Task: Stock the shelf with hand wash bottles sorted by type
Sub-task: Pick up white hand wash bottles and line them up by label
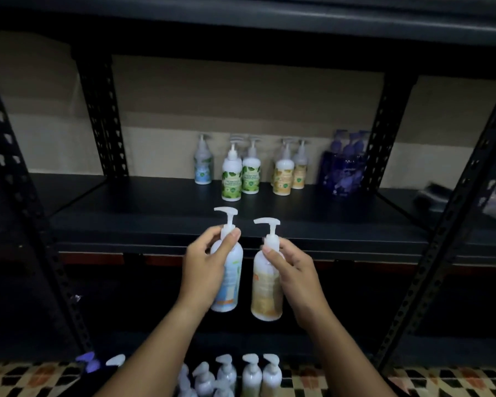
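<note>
My left hand (205, 266) grips a blue-labelled pump bottle (231, 285) held upright in front of the black shelf (155, 213). My right hand (294, 275) grips a yellow-labelled pump bottle (265, 293) beside it. At the back of the shelf stand a blue-labelled bottle (203, 164), two green-labelled bottles (239, 174), two yellow-labelled bottles (289, 171) and a cluster of purple bottles (345, 167), grouped by colour.
Several more pump bottles (241, 373) stand on the patterned floor (441, 382) below my arms, with a purple pump (88, 362) at the left. Perforated black uprights (103, 118) frame the shelf. Dark objects (453, 202) lie at the shelf's far right.
</note>
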